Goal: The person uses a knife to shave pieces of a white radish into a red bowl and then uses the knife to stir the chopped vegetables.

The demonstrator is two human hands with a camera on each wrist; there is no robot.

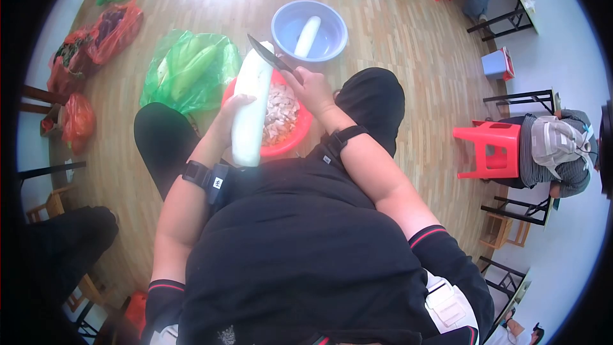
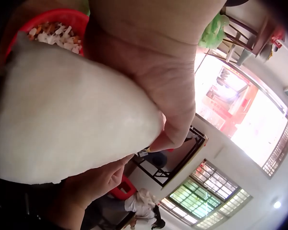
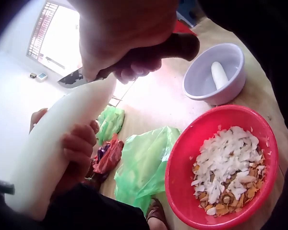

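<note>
My left hand grips a long, thick peeled white radish, which slants upward over my lap. In the right wrist view, left fingers curl round its side. A knife with a dark handle is held in my right hand, its blade lying across the radish's far end. Below, between my knees, a red basin holds white and orange peelings. The left wrist view shows the radish up close, hiding much of the right hand.
Beyond the red basin, a light-blue basin contains another white radish. A green plastic bag of long pale vegetables lies left of the basins. Red bags line the left wall. Right stand a red stool and a seated person.
</note>
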